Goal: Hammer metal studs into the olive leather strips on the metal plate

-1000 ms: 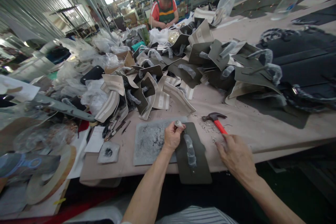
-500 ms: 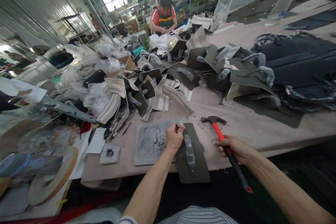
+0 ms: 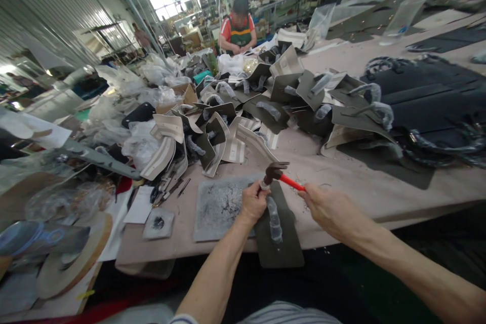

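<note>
My left hand [image 3: 253, 204] is closed around a small metal punch tool, holding it upright on the top of a dark olive leather piece [image 3: 279, 235]. A strip wrapped in clear plastic [image 3: 274, 218] runs down that piece. My right hand [image 3: 323, 207] grips the red handle of a hammer [image 3: 281, 175]. The hammer's dark head sits right over the tool in my left hand. The leather piece lies partly on a scuffed grey pad [image 3: 218, 207] at the table's front edge.
A heap of olive and cream leather pieces [image 3: 258, 106] covers the table behind. Small tools [image 3: 169, 190], tape rolls [image 3: 68, 258] and plastic bags lie at left. Dark bags with chains [image 3: 436, 106] fill the right. A person in an apron [image 3: 238, 25] works at the far end.
My right hand picked up the hammer from the table and swung it left, bringing its head over the tool in my left hand. My left hand has stayed in place.
</note>
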Action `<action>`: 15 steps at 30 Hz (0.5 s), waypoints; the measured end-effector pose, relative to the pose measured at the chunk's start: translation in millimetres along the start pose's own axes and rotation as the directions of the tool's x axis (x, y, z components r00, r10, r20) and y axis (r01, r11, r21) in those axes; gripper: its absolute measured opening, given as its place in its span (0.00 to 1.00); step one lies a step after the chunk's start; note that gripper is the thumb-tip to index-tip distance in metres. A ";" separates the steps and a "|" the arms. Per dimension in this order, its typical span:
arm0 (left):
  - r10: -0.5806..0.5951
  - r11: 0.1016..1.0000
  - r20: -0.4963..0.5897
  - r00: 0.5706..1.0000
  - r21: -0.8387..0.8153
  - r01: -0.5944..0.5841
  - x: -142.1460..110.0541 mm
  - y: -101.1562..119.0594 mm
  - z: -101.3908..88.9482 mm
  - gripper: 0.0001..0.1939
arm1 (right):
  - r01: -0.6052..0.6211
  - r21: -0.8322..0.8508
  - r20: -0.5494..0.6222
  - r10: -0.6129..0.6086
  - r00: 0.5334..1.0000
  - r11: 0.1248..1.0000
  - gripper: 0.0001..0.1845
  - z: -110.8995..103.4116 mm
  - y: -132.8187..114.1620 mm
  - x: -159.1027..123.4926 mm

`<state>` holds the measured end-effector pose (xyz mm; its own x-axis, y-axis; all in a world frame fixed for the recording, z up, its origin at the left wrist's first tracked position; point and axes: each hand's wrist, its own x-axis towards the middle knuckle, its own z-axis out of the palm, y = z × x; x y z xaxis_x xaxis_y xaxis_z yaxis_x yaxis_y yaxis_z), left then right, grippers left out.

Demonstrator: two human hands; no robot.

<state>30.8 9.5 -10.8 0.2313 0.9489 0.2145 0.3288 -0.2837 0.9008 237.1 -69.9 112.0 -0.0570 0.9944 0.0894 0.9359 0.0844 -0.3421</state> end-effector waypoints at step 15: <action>0.003 1.000 0.016 1.000 0.009 -0.004 0.3 1.8 0.6 0.07 | -0.127 -0.062 0.103 0.133 0.986 0.990 0.14 13.0 5.8 3.2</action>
<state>31.9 9.1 -9.3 0.2473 0.9456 0.2114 0.3364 -0.2884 0.8965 237.9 -65.4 98.2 0.0327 0.9980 -0.0543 0.9552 -0.0472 -0.2922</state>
